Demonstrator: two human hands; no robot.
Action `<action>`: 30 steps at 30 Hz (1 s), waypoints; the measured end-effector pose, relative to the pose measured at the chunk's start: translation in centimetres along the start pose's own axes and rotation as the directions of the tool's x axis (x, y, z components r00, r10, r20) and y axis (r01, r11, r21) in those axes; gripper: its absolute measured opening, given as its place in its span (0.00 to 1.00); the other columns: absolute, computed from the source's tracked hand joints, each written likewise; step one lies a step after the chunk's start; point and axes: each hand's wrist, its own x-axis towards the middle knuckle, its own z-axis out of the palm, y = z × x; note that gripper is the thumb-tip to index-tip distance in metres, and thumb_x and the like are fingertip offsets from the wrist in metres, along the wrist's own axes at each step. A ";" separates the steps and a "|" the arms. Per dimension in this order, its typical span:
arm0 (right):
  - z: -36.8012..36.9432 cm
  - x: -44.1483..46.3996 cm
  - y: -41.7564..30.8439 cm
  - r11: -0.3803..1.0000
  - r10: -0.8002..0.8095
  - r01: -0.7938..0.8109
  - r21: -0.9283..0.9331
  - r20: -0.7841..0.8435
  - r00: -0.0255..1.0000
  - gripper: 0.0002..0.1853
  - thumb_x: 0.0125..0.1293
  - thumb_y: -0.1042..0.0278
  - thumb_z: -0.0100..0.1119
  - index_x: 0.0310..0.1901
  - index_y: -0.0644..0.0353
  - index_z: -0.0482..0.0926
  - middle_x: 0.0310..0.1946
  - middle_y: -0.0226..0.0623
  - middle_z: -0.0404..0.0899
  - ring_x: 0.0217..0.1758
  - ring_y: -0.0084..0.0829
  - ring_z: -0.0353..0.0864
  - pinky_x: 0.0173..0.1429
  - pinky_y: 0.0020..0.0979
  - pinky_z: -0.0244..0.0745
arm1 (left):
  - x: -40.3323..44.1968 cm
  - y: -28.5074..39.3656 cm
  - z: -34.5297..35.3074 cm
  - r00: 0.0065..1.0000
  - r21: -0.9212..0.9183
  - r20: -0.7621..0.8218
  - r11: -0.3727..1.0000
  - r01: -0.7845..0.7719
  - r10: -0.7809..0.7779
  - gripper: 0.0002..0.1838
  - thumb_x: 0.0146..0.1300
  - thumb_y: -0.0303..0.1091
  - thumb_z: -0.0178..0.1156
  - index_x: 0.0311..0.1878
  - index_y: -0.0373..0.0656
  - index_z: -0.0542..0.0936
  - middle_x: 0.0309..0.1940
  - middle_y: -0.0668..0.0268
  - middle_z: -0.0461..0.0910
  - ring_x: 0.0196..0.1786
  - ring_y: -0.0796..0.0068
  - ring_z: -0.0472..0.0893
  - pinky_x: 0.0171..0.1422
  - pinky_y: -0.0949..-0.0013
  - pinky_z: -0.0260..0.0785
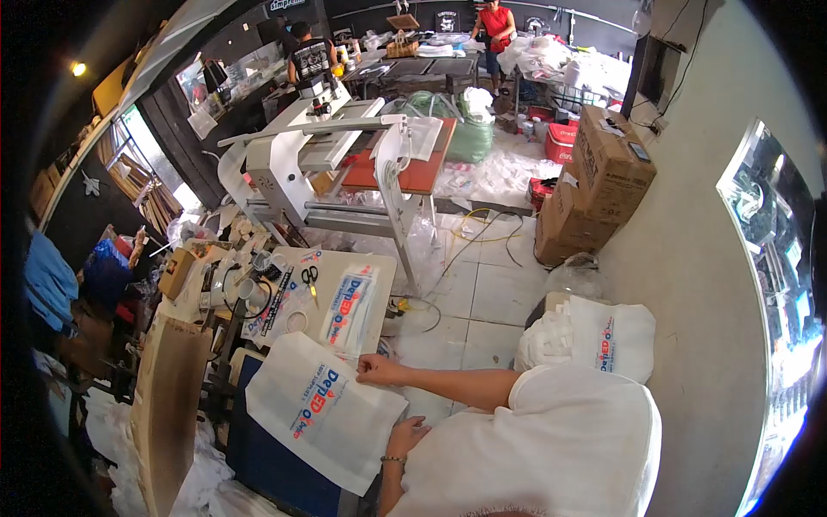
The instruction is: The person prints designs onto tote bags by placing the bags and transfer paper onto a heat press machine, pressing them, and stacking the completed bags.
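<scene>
A white bag [323, 405] with red and blue "DepED" lettering lies over a dark blue board [267, 461]. My right hand [381, 370], at the end of the outstretched arm, is closed in a pinch at the bag's upper right edge. My left hand [407, 437], with a beaded bracelet at the wrist, rests beside the bag's lower right edge, its fingers apart and nothing visible in them. Just beyond the bag, a printed transparent sheet [351, 302] lies on a pale table [379, 297], near scissors [310, 283] and a roll of tape [296, 321].
A stack of printed white bags [603, 340] is on the right, below cardboard boxes [603, 168]. A large white machine frame [284, 172] stands past the table. Cables [469, 233] cross the tiled floor. Two people [310, 60] are at the back. A curved brown panel [168, 414] stands left.
</scene>
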 end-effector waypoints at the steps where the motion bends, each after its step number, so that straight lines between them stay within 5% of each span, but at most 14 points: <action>1: 0.0 0.2 0.2 1.000 -0.001 0.001 0.002 0.001 1.000 0.15 0.58 0.60 0.70 0.34 0.60 0.74 0.32 0.29 0.77 0.34 0.27 0.74 0.39 0.31 0.70 | 0.1 -0.1 0.0 1.000 0.008 -0.001 1.000 -0.002 0.002 0.24 0.61 0.46 0.69 0.55 0.40 0.83 0.46 0.50 0.85 0.49 0.55 0.86 0.55 0.61 0.77; 3: 0.5 1.0 0.4 0.982 0.001 -0.007 0.188 0.033 0.999 0.17 0.59 0.60 0.71 0.40 0.60 0.74 0.35 0.27 0.75 0.38 0.25 0.71 0.44 0.30 0.70 | 0.0 -0.2 0.0 1.000 0.019 -0.006 1.000 0.002 -0.002 0.24 0.61 0.47 0.69 0.55 0.41 0.83 0.46 0.50 0.85 0.49 0.54 0.86 0.55 0.61 0.77; 7: 2.4 3.6 0.7 0.997 -0.061 0.061 0.038 0.005 0.998 0.21 0.59 0.64 0.72 0.51 0.56 0.74 0.45 0.36 0.77 0.47 0.30 0.75 0.51 0.34 0.71 | -0.3 -0.5 0.2 0.999 0.039 -0.025 0.999 -0.028 0.029 0.24 0.62 0.46 0.68 0.55 0.40 0.83 0.47 0.50 0.85 0.51 0.55 0.85 0.56 0.61 0.77; 10: 3.0 6.4 1.5 0.996 -0.069 0.061 0.062 0.147 0.987 0.25 0.60 0.57 0.73 0.56 0.54 0.78 0.57 0.38 0.77 0.64 0.33 0.72 0.68 0.33 0.67 | 0.0 -0.9 0.7 1.000 0.044 -0.014 0.999 0.023 -0.022 0.24 0.64 0.47 0.66 0.56 0.41 0.82 0.47 0.50 0.85 0.52 0.54 0.85 0.57 0.60 0.76; 12: 2.2 7.0 -0.2 0.991 -0.067 0.092 -0.098 0.232 0.970 0.22 0.63 0.57 0.70 0.57 0.55 0.81 0.60 0.38 0.76 0.65 0.35 0.72 0.69 0.33 0.67 | -0.5 -1.5 1.5 0.998 0.048 -0.016 0.997 0.058 -0.057 0.25 0.64 0.49 0.64 0.57 0.41 0.82 0.48 0.49 0.85 0.52 0.52 0.84 0.59 0.59 0.75; 15: 1.7 6.1 -4.5 0.995 0.092 -0.078 -0.057 0.309 0.947 0.24 0.65 0.57 0.68 0.61 0.54 0.80 0.61 0.38 0.77 0.65 0.35 0.73 0.70 0.35 0.68 | -1.2 -2.0 2.1 0.993 0.067 -0.068 0.992 0.103 -0.098 0.28 0.63 0.51 0.64 0.58 0.40 0.80 0.49 0.50 0.84 0.53 0.49 0.82 0.59 0.55 0.74; 19: 2.4 8.1 -4.3 0.994 -0.077 0.102 -0.048 0.374 0.924 0.33 0.60 0.71 0.71 0.68 0.63 0.72 0.66 0.41 0.74 0.68 0.33 0.71 0.72 0.32 0.65 | -2.8 -0.5 1.6 0.983 0.078 -0.071 0.981 0.176 -0.171 0.33 0.65 0.54 0.63 0.64 0.38 0.75 0.55 0.47 0.81 0.58 0.48 0.80 0.64 0.54 0.71; 25: 3.8 6.5 -7.7 0.983 -0.180 0.179 0.046 0.449 0.875 0.39 0.59 0.75 0.70 0.72 0.65 0.65 0.67 0.49 0.71 0.69 0.35 0.70 0.73 0.33 0.63 | -2.9 -0.7 4.8 0.909 -0.151 -0.318 0.961 0.232 -0.269 0.45 0.62 0.58 0.64 0.75 0.42 0.61 0.68 0.52 0.71 0.67 0.53 0.73 0.67 0.55 0.69; 26: 3.7 5.7 -9.0 0.968 -0.208 0.248 -0.037 0.439 0.874 0.40 0.59 0.75 0.70 0.73 0.65 0.64 0.67 0.50 0.72 0.70 0.35 0.70 0.73 0.33 0.63 | -3.3 0.0 4.6 0.924 -0.505 -0.179 0.837 0.209 -0.339 0.44 0.66 0.58 0.61 0.76 0.41 0.59 0.71 0.51 0.68 0.69 0.55 0.71 0.70 0.55 0.67; 28: 2.7 3.9 -10.7 0.945 -0.226 0.301 -0.125 0.417 0.881 0.41 0.58 0.74 0.71 0.73 0.66 0.64 0.67 0.51 0.72 0.70 0.35 0.70 0.74 0.34 0.63 | -4.5 1.5 4.3 0.938 -0.783 -0.005 0.585 0.212 -0.346 0.43 0.69 0.58 0.57 0.77 0.40 0.56 0.73 0.51 0.64 0.71 0.56 0.69 0.72 0.56 0.64; 30: 1.4 3.0 -11.9 0.933 -0.304 0.353 -0.076 0.360 0.882 0.41 0.57 0.73 0.71 0.73 0.65 0.64 0.66 0.52 0.74 0.69 0.35 0.71 0.74 0.35 0.62 | -6.0 2.4 2.5 0.978 -0.794 -0.207 0.589 -0.154 -0.023 0.36 0.76 0.51 0.51 0.76 0.35 0.57 0.73 0.51 0.63 0.72 0.57 0.67 0.77 0.54 0.58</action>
